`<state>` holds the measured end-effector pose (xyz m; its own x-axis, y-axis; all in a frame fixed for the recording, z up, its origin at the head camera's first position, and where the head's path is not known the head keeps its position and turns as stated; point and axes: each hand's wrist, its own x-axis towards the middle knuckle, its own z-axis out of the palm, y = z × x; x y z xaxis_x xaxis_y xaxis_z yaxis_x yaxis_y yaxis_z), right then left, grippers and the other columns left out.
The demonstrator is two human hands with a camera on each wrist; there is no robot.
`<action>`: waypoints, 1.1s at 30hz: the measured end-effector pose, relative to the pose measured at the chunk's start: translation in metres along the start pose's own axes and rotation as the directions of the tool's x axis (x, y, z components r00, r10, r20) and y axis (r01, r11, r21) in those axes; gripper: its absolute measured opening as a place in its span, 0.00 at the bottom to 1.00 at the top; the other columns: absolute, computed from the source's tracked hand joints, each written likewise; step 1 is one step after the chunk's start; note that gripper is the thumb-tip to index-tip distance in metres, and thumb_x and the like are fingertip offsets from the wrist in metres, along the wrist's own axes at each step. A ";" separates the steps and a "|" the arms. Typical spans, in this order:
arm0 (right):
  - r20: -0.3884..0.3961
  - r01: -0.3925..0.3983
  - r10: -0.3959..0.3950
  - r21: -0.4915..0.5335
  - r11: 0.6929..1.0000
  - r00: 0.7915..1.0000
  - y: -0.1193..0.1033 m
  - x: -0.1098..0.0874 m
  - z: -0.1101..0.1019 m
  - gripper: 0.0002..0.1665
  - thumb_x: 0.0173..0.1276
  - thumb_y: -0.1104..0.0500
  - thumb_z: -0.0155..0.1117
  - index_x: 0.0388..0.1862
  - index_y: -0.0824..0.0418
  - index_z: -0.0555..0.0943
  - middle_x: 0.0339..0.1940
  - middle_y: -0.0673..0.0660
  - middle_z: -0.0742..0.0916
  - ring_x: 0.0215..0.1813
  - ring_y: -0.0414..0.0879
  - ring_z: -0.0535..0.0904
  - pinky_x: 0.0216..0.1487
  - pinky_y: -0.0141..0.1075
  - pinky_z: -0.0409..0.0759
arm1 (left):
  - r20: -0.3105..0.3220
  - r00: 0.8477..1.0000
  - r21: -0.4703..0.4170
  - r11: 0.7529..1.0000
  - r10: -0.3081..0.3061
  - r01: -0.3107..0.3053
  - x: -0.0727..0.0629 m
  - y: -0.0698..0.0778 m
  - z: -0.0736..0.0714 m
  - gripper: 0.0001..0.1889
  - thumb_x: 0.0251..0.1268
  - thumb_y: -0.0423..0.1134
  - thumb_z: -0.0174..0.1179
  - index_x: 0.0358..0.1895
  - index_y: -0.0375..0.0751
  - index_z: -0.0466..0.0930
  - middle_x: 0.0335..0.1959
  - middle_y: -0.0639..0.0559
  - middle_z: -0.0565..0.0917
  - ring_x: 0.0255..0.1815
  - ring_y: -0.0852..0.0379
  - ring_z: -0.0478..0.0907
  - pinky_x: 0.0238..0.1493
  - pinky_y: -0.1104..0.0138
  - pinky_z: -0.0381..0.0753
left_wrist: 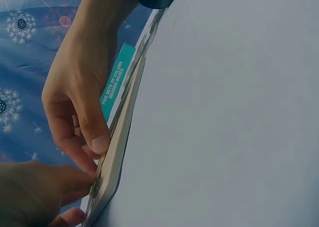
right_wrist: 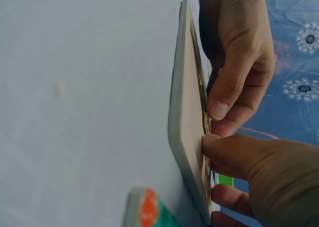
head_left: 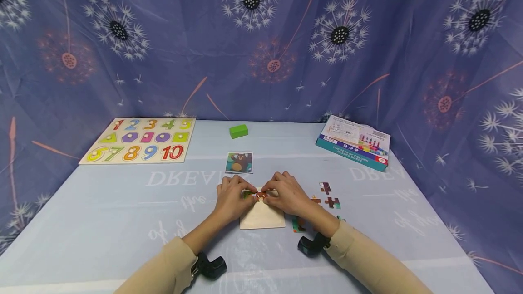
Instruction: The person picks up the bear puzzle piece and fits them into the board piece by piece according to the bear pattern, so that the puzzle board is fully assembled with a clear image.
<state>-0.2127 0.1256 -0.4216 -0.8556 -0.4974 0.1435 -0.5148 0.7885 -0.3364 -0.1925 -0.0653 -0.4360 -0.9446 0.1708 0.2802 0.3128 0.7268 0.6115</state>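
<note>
Left sleeve (head_left: 159,264) and right sleeve (head_left: 373,255) come nearest in the head view, each with a black wrist camera (head_left: 211,267) at its inner side. Ahead of them, the left hand (head_left: 233,197) and the right hand (head_left: 288,194) meet over the board (head_left: 262,218), the thumb and forefinger of each pinching one side of the brown piece (head_left: 260,195) near the board's far edge. Within the curl of the left thumb and forefinger shows a green piece (head_left: 247,193). Bare wood runs from the fingertips toward the person. Loose pieces (head_left: 333,203) lie to the right of the right hand and on both sides of its forearm. Just beyond the left hand is the card (head_left: 239,162), with the block (head_left: 239,131) farther out. Well ahead and left of the left hand lies the number puzzle (head_left: 153,146); well ahead and right of the right hand, the box (head_left: 353,142).

In the left wrist view the board is seen nearly edge-on, both hands' fingertips close together at its upper face and mostly hiding the pieces. Behind the right hand shows the box's teal side.

In the right wrist view one loose piece sits blurred on the near side of the right hand, and a bit of the block shows between that hand's thumb and fingers
</note>
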 end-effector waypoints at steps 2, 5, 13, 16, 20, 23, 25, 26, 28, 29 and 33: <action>0.000 -0.002 0.002 0.002 1.000 1.000 0.000 0.000 0.001 0.13 0.56 0.49 0.70 0.41 0.47 0.86 0.38 0.49 0.80 0.40 0.44 0.69 0.44 0.40 0.66 | -0.006 1.000 0.013 1.000 -0.004 0.004 0.000 0.000 0.002 0.08 0.48 0.45 0.69 0.33 0.52 0.87 0.38 0.54 0.77 0.44 0.51 0.65 0.48 0.51 0.59; -0.001 -0.002 0.002 0.003 1.000 1.000 0.000 0.000 0.001 0.13 0.56 0.49 0.70 0.41 0.47 0.86 0.38 0.49 0.80 0.41 0.44 0.69 0.44 0.40 0.66 | -0.020 1.000 0.034 0.999 -0.009 0.010 -0.001 0.002 0.004 0.08 0.47 0.45 0.70 0.33 0.52 0.87 0.38 0.54 0.77 0.44 0.51 0.65 0.48 0.51 0.60; -0.004 0.000 0.000 0.006 1.000 1.000 0.000 0.001 -0.001 0.13 0.56 0.49 0.70 0.41 0.47 0.86 0.38 0.49 0.80 0.40 0.43 0.68 0.43 0.39 0.66 | -0.040 0.999 0.073 0.997 0.005 -0.002 -0.003 0.006 0.005 0.07 0.48 0.43 0.68 0.33 0.52 0.86 0.38 0.55 0.77 0.43 0.51 0.65 0.50 0.50 0.59; 0.000 -0.001 0.001 0.015 1.000 1.000 0.000 0.001 0.000 0.13 0.56 0.49 0.70 0.41 0.47 0.86 0.37 0.49 0.80 0.40 0.43 0.68 0.43 0.39 0.66 | -0.038 0.999 0.069 0.998 -0.001 0.003 -0.004 0.005 0.006 0.07 0.48 0.44 0.67 0.33 0.52 0.85 0.38 0.55 0.76 0.43 0.51 0.65 0.51 0.50 0.58; 0.001 -0.004 0.004 0.019 1.000 1.000 0.000 0.000 0.001 0.12 0.56 0.49 0.70 0.41 0.47 0.86 0.37 0.49 0.80 0.40 0.43 0.69 0.43 0.39 0.66 | -0.038 0.999 0.058 0.998 0.001 0.001 -0.006 0.002 0.007 0.07 0.49 0.44 0.67 0.34 0.53 0.85 0.39 0.55 0.76 0.44 0.51 0.65 0.52 0.49 0.58; -0.002 -0.003 0.003 0.018 1.000 1.000 0.000 0.000 0.000 0.12 0.56 0.49 0.70 0.40 0.46 0.86 0.37 0.49 0.80 0.40 0.44 0.68 0.43 0.39 0.66 | -0.044 0.999 0.049 0.999 0.008 -0.006 -0.006 0.000 0.009 0.07 0.50 0.45 0.67 0.34 0.53 0.85 0.39 0.55 0.76 0.45 0.51 0.65 0.52 0.49 0.58; -0.003 -0.003 0.003 0.023 1.000 1.000 0.000 0.000 0.000 0.12 0.56 0.49 0.70 0.40 0.47 0.86 0.37 0.50 0.80 0.40 0.44 0.68 0.43 0.39 0.66 | -0.047 0.999 0.043 0.999 0.012 -0.010 -0.006 0.000 0.009 0.07 0.50 0.45 0.67 0.34 0.53 0.85 0.40 0.55 0.76 0.45 0.51 0.65 0.52 0.48 0.58; -0.003 -0.002 0.002 0.022 1.000 1.000 0.000 0.000 0.000 0.12 0.56 0.49 0.70 0.40 0.46 0.86 0.37 0.49 0.80 0.40 0.44 0.68 0.43 0.40 0.66 | -0.048 0.999 0.041 0.999 0.012 -0.010 -0.007 -0.001 0.010 0.07 0.50 0.45 0.66 0.34 0.53 0.85 0.40 0.55 0.76 0.45 0.51 0.65 0.52 0.49 0.58; 0.000 0.000 0.000 0.026 1.000 1.000 0.000 0.000 -0.001 0.12 0.56 0.49 0.70 0.41 0.47 0.86 0.37 0.50 0.80 0.40 0.44 0.68 0.44 0.40 0.66 | -0.044 0.999 0.039 0.999 0.009 -0.007 -0.007 -0.001 0.010 0.07 0.50 0.45 0.66 0.34 0.53 0.85 0.40 0.55 0.76 0.45 0.51 0.64 0.52 0.49 0.57; 0.002 0.002 -0.002 0.027 1.000 1.000 0.000 -0.001 0.000 0.12 0.56 0.49 0.70 0.41 0.47 0.86 0.37 0.50 0.80 0.40 0.44 0.69 0.44 0.41 0.66 | -0.043 0.999 0.040 0.999 0.007 -0.006 -0.006 0.000 0.010 0.07 0.50 0.45 0.66 0.34 0.53 0.85 0.40 0.55 0.76 0.45 0.51 0.64 0.52 0.49 0.57; -0.018 0.022 -0.022 0.019 1.000 1.000 0.003 -0.002 -0.002 0.13 0.56 0.49 0.70 0.41 0.47 0.86 0.37 0.49 0.81 0.41 0.44 0.68 0.45 0.40 0.66 | -0.036 0.999 0.046 0.999 -0.004 0.005 -0.006 0.001 0.009 0.07 0.50 0.45 0.66 0.34 0.54 0.85 0.40 0.55 0.76 0.46 0.51 0.64 0.53 0.49 0.57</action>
<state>-0.2129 0.1292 -0.4213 -0.8451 -0.5077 0.1676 -0.5324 0.7703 -0.3509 -0.1871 -0.0599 -0.4441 -0.9417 0.1442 0.3041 0.3028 0.7575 0.5783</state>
